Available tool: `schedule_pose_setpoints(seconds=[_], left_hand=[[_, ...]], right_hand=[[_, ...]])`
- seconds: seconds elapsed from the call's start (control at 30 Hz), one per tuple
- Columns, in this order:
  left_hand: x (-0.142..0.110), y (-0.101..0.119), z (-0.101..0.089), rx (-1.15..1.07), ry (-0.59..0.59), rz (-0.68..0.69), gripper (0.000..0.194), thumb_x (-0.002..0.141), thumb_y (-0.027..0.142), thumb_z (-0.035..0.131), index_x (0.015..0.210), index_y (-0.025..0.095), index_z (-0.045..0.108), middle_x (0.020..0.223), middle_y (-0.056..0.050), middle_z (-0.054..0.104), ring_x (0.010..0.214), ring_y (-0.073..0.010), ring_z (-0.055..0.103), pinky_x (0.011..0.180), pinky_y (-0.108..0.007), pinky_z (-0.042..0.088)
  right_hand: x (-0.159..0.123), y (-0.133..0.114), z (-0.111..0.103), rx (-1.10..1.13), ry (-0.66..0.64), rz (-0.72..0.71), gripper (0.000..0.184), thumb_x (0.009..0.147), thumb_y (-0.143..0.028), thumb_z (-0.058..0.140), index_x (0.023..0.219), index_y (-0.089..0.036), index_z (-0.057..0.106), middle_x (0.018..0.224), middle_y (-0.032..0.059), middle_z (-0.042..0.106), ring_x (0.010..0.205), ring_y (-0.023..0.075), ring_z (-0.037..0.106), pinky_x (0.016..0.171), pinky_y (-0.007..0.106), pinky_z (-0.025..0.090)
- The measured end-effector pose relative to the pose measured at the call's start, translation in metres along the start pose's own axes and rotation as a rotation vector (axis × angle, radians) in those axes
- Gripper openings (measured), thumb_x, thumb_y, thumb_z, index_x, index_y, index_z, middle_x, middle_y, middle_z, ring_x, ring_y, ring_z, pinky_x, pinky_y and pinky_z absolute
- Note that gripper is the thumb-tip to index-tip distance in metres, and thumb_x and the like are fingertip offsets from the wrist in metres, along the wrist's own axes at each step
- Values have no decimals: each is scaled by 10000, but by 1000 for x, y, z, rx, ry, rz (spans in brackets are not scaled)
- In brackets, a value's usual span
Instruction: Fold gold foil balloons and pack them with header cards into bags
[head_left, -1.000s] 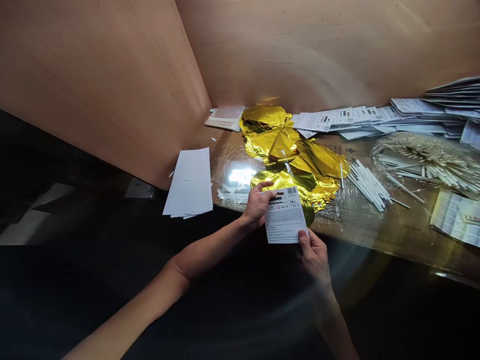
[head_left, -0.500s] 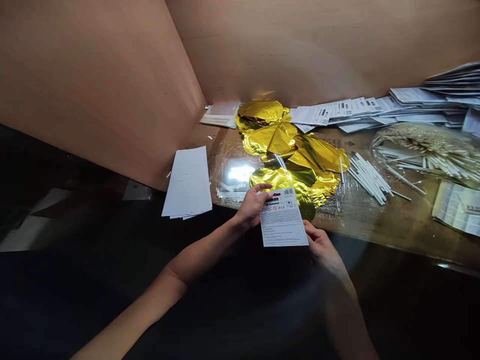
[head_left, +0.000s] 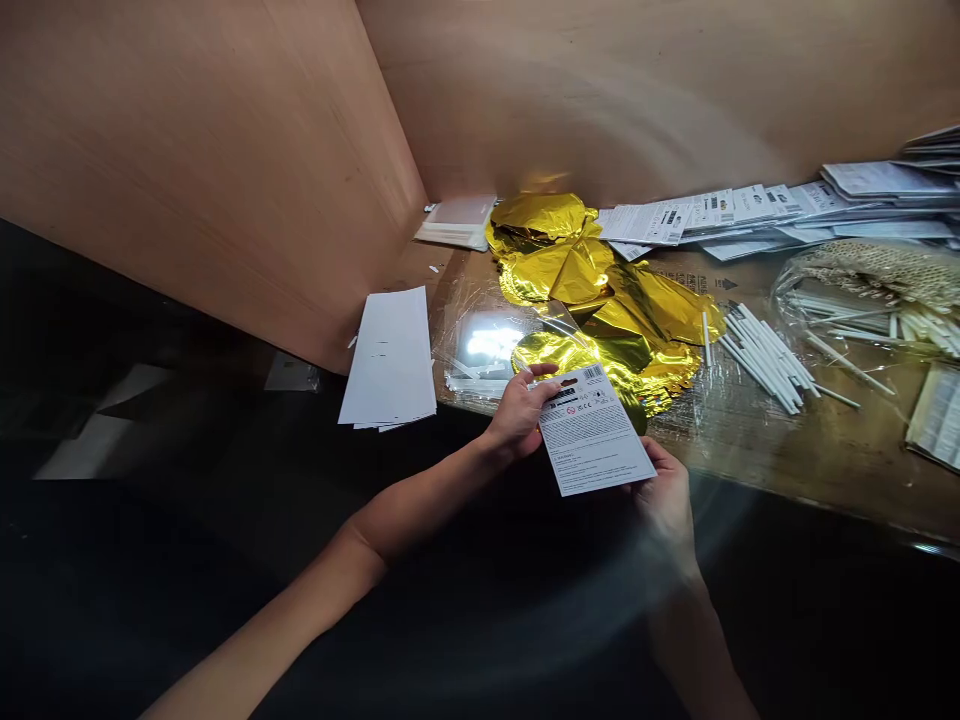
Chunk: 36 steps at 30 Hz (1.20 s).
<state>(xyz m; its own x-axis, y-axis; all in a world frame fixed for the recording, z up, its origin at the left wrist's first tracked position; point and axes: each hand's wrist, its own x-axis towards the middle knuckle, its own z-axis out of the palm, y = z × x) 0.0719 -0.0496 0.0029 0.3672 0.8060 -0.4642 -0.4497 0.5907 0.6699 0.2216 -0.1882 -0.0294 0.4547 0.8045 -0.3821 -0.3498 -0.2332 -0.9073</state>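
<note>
Left hand: fingers gripping upper-left edge of printed card
Right hand: fingers gripping its lower-right corner
Card markings: barcode, red prohibition symbol, fine print unreadable
Beneath: gold foil balloons

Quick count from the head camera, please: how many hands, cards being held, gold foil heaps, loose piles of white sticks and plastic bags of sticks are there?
Hands: 2 (left hand, right hand)
Cards held: 1 (printed card)
Gold foil heaps: 1 (gold foil heap)
Loose stick piles: 1 (white stick pile)
Bags of sticks: 1 (plastic bag of sticks)
Total: 6
</note>
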Motion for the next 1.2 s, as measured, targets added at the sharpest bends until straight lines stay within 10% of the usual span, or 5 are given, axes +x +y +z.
schedule_pose_setpoints(seconds=[0.23, 0.4, 0.57, 0.87, 1.2], left_hand=[[-3, -2, 11, -75, 65, 20, 354, 838, 105, 706, 1151, 187, 562, 901, -74, 776, 773, -197, 745, 786, -364, 620], [-4, -8, 19, -191, 183, 107, 377, 847, 139, 721, 1161, 215, 526, 881, -29, 760, 787, -180, 738, 840, -351, 600], [-1, -16, 24, -238, 193, 142, 393, 862, 164, 725, 1194, 227, 523, 866, -8, 751, 773, -169, 733, 827, -320, 585], [1, -21, 30, -270, 162, 121, 392, 857, 169, 749, 1166, 225, 513, 867, -4, 737, 777, -159, 724, 827, -315, 584], [5, -6, 18, -199, 99, 87, 447, 842, 135, 772, 1206, 209, 525, 886, -41, 764, 785, -183, 745, 835, -365, 622]], right_hand=[[6, 0, -3, -369, -13, -264, 290, 786, -347, 831, 1038, -213, 778, 1031, 62, 762, 899, 257, 702, 844, 396, 569], [1, -11, 14, -857, 363, -665, 158, 815, -362, 758, 762, -213, 773, 1252, 167, 664, 991, 310, 641, 899, 474, 524], [7, -30, 27, -616, 93, -429, 197, 802, -415, 798, 800, -219, 782, 796, 81, 751, 842, 292, 691, 765, 387, 571], [34, -58, 28, -348, -243, -350, 300, 711, -346, 898, 995, -305, 810, 1117, 29, 814, 1229, 353, 685, 1123, 570, 513], [24, -58, 6, -203, 138, -253, 391, 762, -521, 909, 854, -192, 719, 698, 9, 699, 568, 161, 605, 498, 267, 483]])
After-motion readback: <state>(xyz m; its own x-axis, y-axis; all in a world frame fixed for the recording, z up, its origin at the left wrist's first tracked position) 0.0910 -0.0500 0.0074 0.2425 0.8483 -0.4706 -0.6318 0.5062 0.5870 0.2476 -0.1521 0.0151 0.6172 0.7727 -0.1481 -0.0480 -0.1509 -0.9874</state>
